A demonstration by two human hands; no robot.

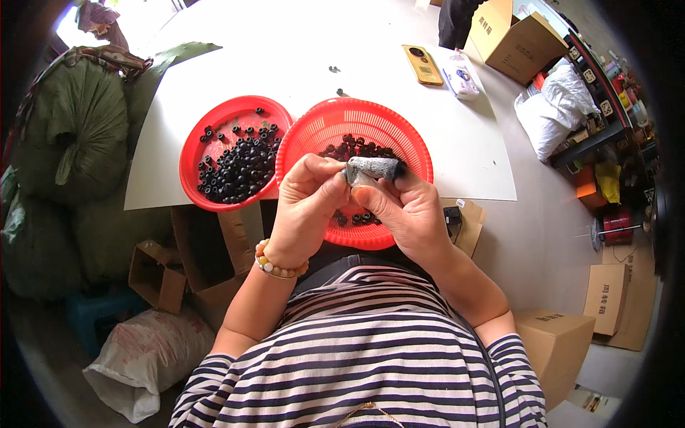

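My left hand [314, 200] and my right hand [417, 217] meet above a red plastic basket [421, 143], thumbs and fingers pinched toward each other. A grey knitted finger sleeve [372, 167] with a dark end lies across the right fingers, seemingly worn on the index finger. Whatever small piece sits between the fingertips is too hidden to name. Below the hands, dark small parts [349, 148] lie in the basket. Beside it on the left, a red tray [191, 167] holds many small black ring-shaped caps [246, 164].
A yellow phone [422, 65] and a white tissue pack [460, 77] lie on the white table [485, 167]. Stray black parts [340, 93] rest beyond the basket. Green sacks [71, 135], a white sack [150, 357] and cardboard boxes [553, 342] stand around. Someone's dark-clothed leg [454, 23] shows beyond the table.
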